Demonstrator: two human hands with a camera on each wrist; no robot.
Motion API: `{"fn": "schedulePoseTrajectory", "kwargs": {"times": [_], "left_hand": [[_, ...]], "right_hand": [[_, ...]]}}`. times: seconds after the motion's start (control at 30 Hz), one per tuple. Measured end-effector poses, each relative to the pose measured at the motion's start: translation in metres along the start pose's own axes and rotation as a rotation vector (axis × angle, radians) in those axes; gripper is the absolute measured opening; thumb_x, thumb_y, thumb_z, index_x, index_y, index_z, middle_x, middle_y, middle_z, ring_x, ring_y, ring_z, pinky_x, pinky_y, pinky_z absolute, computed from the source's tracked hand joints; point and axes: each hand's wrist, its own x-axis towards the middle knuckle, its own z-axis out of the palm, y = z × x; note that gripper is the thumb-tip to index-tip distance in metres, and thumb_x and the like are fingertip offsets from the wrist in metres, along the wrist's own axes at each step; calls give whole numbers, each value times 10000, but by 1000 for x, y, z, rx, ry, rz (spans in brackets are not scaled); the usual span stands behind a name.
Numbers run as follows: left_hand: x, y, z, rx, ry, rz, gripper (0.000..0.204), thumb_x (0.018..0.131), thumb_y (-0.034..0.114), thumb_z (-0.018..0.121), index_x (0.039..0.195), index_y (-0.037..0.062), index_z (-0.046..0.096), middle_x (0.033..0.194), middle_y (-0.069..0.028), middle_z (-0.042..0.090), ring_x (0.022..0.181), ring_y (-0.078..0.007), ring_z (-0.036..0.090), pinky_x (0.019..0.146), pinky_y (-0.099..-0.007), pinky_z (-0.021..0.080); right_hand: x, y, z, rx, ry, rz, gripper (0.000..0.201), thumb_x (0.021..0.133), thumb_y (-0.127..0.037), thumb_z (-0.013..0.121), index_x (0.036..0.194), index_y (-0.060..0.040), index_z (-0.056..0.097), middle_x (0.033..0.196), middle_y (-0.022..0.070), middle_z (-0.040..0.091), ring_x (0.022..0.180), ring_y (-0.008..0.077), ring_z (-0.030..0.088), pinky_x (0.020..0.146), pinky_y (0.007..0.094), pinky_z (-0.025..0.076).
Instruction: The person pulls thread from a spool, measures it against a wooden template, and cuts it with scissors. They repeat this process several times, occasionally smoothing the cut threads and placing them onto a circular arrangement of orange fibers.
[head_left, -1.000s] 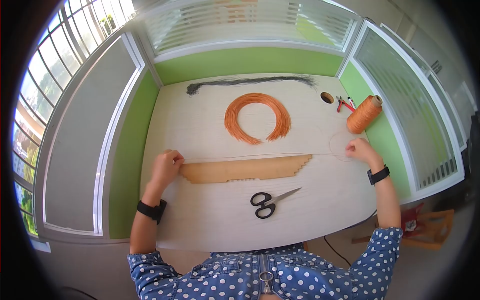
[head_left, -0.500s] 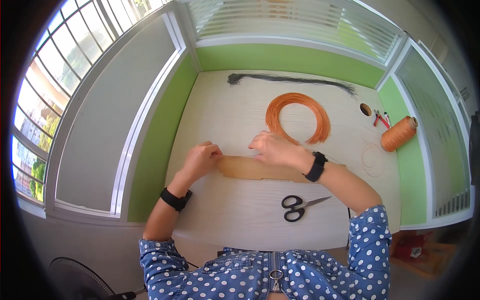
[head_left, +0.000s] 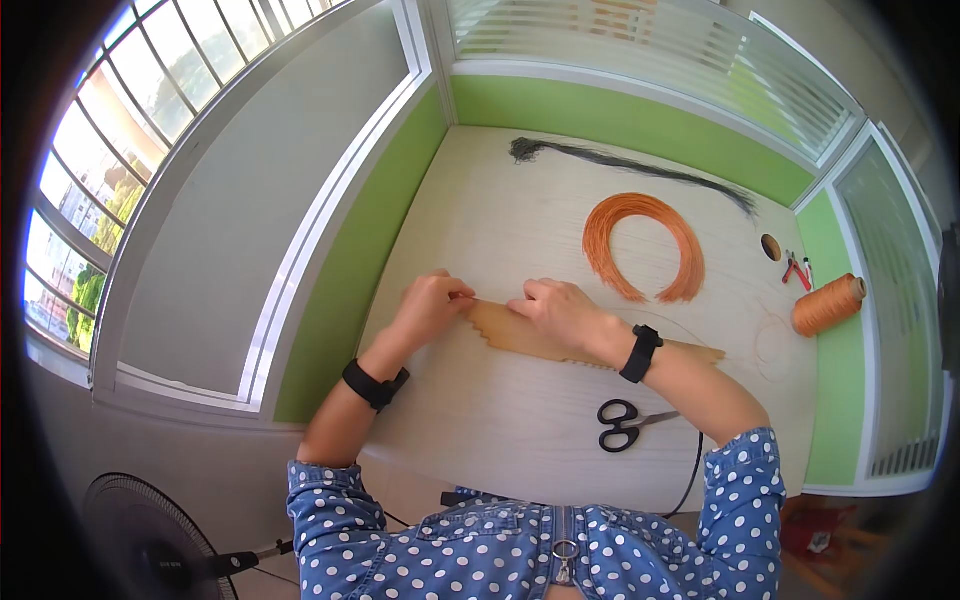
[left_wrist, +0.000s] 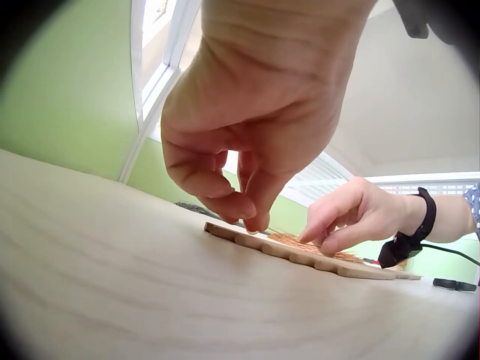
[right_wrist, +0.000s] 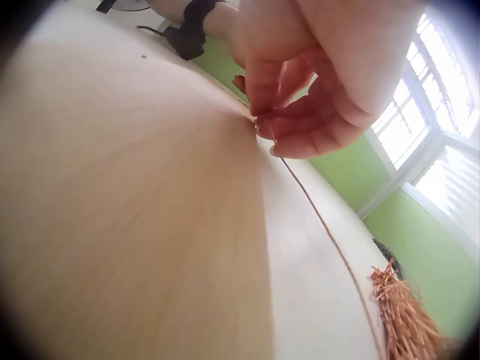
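Note:
A tan board (head_left: pixel 520 340) with notched edges lies tilted on the table. At its left end, my left hand (head_left: pixel 430 308) has thumb and forefinger pinched together just above the corner, seen close in the left wrist view; what lies between them is tiny, seemingly the thread end. My right hand (head_left: pixel 565 312) is over the board's upper edge, a short way right of the left hand. From its pinched fingertips a thin orange thread (right_wrist: pixel 330 232) runs along beside the board (right_wrist: pixel 187 247) in the right wrist view.
Behind the board lies an orange fibre bundle (head_left: pixel 640 205) bent in a ring, with a dark strand bundle (head_left: pixel 630 162) farther back. Black-handled scissors (head_left: pixel 620 425) lie in front. An orange spool (head_left: pixel 828 305), red pliers (head_left: pixel 795 270) and a table hole (head_left: pixel 770 247) are at right.
My right hand has come from the far right to the board's left part, beside my left hand. The board has turned, its left end now higher. The whole view has shifted.

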Motion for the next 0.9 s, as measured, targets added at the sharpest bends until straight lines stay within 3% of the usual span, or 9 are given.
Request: {"fn": "schedulePoseTrajectory", "kwargs": {"times": [0.07, 0.13, 0.17, 0.23, 0.27, 0.33, 0.53, 0.9], "left_hand": [[-6, 3, 3, -1, 26, -30, 117, 722, 48, 640, 834, 23, 665, 809, -117, 607, 709, -240, 574, 654, -344, 462], [-18, 11, 11, 258, 291, 138, 274, 698, -15, 590, 969, -13, 631, 959, -162, 586, 862, -288, 563, 768, -368, 458], [-26, 18, 16, 259, 293, 136, 274, 698, -15, 590, 969, -13, 631, 959, -162, 586, 862, -288, 563, 768, -368, 458], [-41, 35, 27, 231, 134, 371, 462, 667, -73, 513, 1127, -106, 505, 1151, -247, 492, 1085, -359, 472, 912, -395, 408], [-45, 42, 33, 231, 135, 367, 462, 667, -73, 513, 1127, -106, 505, 1151, -247, 492, 1085, -359, 472, 912, -395, 408], [-48, 52, 43, 459, -3, 403, 558, 665, -65, 477, 1202, -180, 373, 1257, -322, 375, 1207, -426, 351, 1007, -423, 328], [-48, 44, 55, 593, -66, 339, 613, 709, 15, 492, 1252, -184, 289, 1306, -338, 302, 1235, -452, 306, 1032, -456, 275], [-50, 37, 55, 608, -56, 266, 607, 739, 25, 499, 1259, -179, 262, 1307, -347, 284, 1227, -446, 325, 1006, -453, 314]], "right_hand": [[-1, -1, 2, -111, 13, -46, 221, 759, -61, 527, 946, -66, 644, 738, 93, 524, 717, 240, 572, 633, 334, 494], [-1, -3, 1, -105, 12, -49, 167, 770, -75, 520, 896, -56, 628, 757, 106, 533, 741, 248, 575, 643, 343, 491], [-1, -4, 0, -100, 13, -48, 126, 780, -89, 513, 845, -46, 612, 776, 119, 541, 765, 256, 578, 653, 351, 488], [-2, -3, 2, -117, 10, -47, 128, 782, -90, 513, 849, -45, 613, 776, 117, 539, 766, 254, 577, 655, 351, 489], [-2, -3, 3, -133, 7, -43, 130, 784, -92, 513, 852, -44, 613, 777, 116, 536, 768, 252, 576, 656, 350, 489], [-2, -4, 1, -133, 7, -48, 135, 783, -92, 512, 859, -41, 611, 775, 114, 535, 766, 250, 574, 657, 348, 490], [-3, -5, -2, -165, 20, -69, 148, 767, -76, 518, 878, -31, 605, 788, 114, 528, 759, 245, 567, 646, 340, 494], [-6, -10, 0, -217, 45, -65, 173, 740, -48, 529, 896, -10, 592, 805, 123, 516, 758, 246, 567, 625, 325, 503]]}}
